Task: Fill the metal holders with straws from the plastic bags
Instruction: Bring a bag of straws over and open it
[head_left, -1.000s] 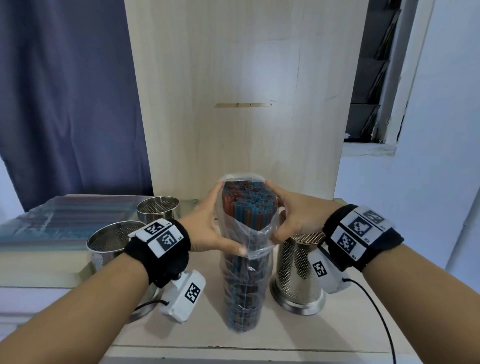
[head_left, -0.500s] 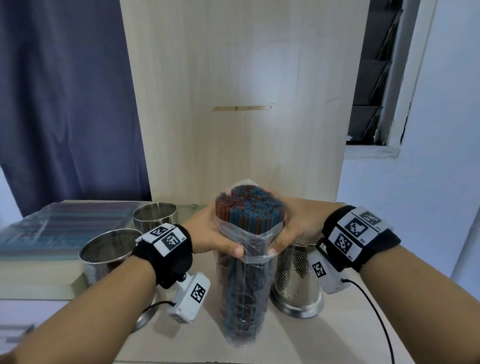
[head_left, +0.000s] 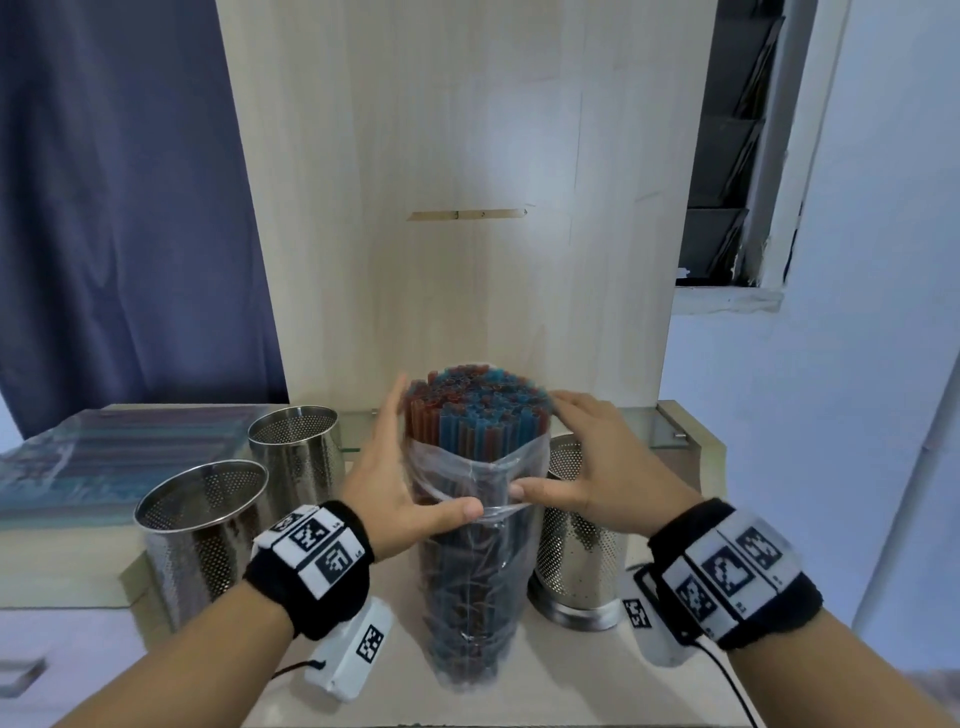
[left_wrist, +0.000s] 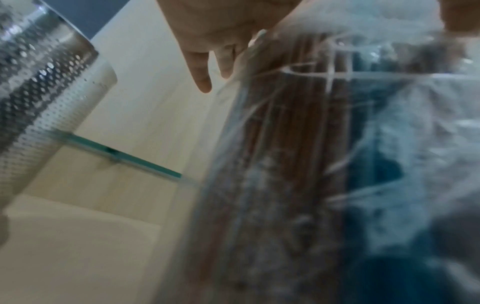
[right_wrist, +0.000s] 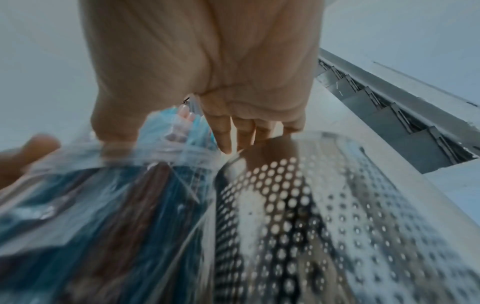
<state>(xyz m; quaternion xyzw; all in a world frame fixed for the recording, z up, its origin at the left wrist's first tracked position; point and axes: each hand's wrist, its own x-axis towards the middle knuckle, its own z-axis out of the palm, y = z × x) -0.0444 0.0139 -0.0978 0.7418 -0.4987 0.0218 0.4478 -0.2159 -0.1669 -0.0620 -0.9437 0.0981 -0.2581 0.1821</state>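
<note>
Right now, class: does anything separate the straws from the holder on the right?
Yes: the plastic bag still wraps most of the straws; only their tops stick out. Otherwise the right holder, beside the bag, looks open-topped, under the right hand.

Both my forearms reach up from the bottom corners of the head view toward the centre. My left hand (head_left: 395, 493) sits left of centre, fingers straight and pointing up, thumb stretched right. My right hand (head_left: 592, 467) mirrors it right of centre, fingers extended, thumb reaching left. The two thumb tips nearly meet mid-frame. Each wrist wears a black band with white markers.
</note>
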